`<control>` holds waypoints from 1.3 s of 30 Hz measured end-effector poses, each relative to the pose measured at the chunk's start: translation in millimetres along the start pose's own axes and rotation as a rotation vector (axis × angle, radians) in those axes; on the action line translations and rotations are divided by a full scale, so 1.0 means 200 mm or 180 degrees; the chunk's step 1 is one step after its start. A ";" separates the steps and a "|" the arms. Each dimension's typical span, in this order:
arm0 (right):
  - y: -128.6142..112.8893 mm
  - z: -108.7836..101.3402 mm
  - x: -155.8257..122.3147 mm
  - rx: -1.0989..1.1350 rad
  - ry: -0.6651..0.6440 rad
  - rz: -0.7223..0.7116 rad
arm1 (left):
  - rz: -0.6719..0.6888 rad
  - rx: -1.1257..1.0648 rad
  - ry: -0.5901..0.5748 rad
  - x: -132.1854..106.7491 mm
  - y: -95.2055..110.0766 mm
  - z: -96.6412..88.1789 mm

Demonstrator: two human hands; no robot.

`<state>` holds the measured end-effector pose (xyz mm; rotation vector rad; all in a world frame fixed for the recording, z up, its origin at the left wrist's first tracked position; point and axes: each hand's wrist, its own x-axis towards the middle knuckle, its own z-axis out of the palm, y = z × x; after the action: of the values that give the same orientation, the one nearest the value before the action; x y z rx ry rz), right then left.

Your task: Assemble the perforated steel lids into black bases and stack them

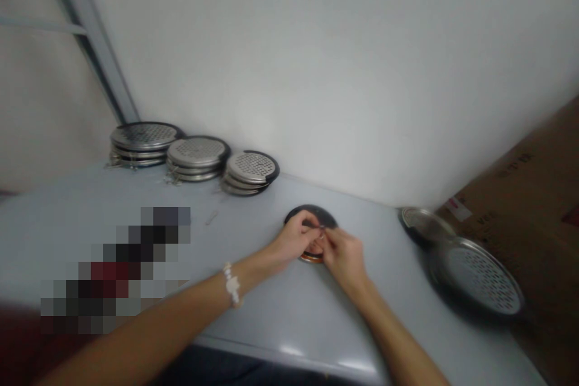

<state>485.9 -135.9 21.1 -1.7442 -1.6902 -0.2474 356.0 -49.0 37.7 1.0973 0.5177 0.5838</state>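
Note:
My left hand (296,236), with a white beaded bracelet at its wrist, reaches in over a round, shiny disc with a black rim (319,212) that lies on the table. Opposite it, my right hand (348,258) comes in from the right. The fingertips of both hands are pinched together above the disc, close to each other. Something small and thin seems to sit between them, but blur and the fingers hide what it is. The disc's surface reflects the hands, and its lower part is partly covered by them.
Along the wall stand three stacks of round perforated metal discs with black edging: a left stack (147,137), a middle stack (199,152) and a right stack (252,167). More perforated discs (486,280) lie at the right, beside a cardboard box (520,205). A small strip (211,218) lies on the grey table (253,332).

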 end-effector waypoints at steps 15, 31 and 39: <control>-0.01 -0.01 0.00 0.0086 -0.0014 0.0142 | 0.0102 -0.0365 0.0144 0.00 0.01 0.03; -0.01 -0.02 0.02 0.0496 -0.0246 0.0378 | 0.1402 0.2337 -0.0234 0.01 0.13 -0.06; -0.09 -0.12 0.02 0.1855 -0.0403 0.0589 | 0.1422 0.2433 -0.0710 -0.05 0.19 -0.08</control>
<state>477.0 -148.8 46.9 -1.4727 -1.4750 0.4104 330.3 -31.9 68.1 2.0122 0.2955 0.6535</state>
